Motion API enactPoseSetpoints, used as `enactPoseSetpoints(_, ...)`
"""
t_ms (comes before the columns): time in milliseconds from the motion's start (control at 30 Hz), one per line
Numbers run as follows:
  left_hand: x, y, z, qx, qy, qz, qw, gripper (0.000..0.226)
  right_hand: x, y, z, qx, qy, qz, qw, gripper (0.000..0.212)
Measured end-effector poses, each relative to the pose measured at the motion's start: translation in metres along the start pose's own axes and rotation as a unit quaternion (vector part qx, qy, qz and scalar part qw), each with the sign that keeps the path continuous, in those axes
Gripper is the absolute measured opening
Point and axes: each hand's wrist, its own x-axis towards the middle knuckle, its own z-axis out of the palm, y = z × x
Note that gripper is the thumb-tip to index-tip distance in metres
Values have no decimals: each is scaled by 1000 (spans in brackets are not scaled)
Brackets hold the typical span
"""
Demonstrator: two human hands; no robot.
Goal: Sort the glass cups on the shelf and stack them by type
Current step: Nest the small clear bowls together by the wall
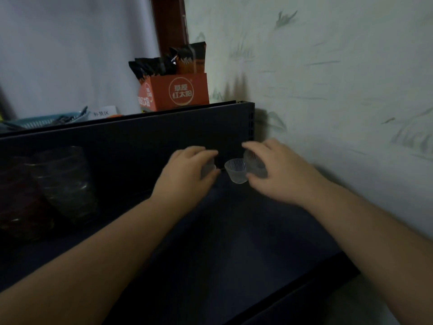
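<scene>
A: Where does the free ribbed cup [236,171] sit?

B: Upright on the dark shelf [234,242], far back near the rear panel, mouth up, so its axis is vertical. It stands between the two hands, with nothing gripping it.

A: And the hands?

B: The right hand [278,172] is at the cup's 3 o'clock, fingers curled round a second ribbed cup [255,166], which is touching or just beside the free one. The left hand [187,177] is at its 9 o'clock, curled over what looks like a third small cup [208,168], mostly hidden under the fingers; I cannot tell its pattern.

A: Which hand is nearer the free cup?

B: The right, I judge. Its thumb tip is almost at the cup's wall, while the left leaves a small gap.

A: So the next move?

B: Probably setting the right hand's cup down into the free one from 12 o'clock above, since the two appear to match.

A: Anything else?

B: Taller dark tumblers [63,184] stand stacked well away at 9 o'clock.
</scene>
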Motion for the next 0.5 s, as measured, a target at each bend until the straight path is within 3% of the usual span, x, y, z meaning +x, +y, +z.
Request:
enactPoseSetpoints(133, 29, -16, 11, -9, 25, -41, 999, 51, 50, -1, 15, 22, 58, 50, 997, 66)
enactPoseSetpoints(300, 35, -23, 32, 26, -72, -57, 995, 51, 62, -6, 52, -4, 14, 78, 997, 63)
enactPoseSetpoints(500, 28, -27, 33, 48, -129, -86, 987, 48, 59, -5, 63, -6, -34, 74, 997, 60)
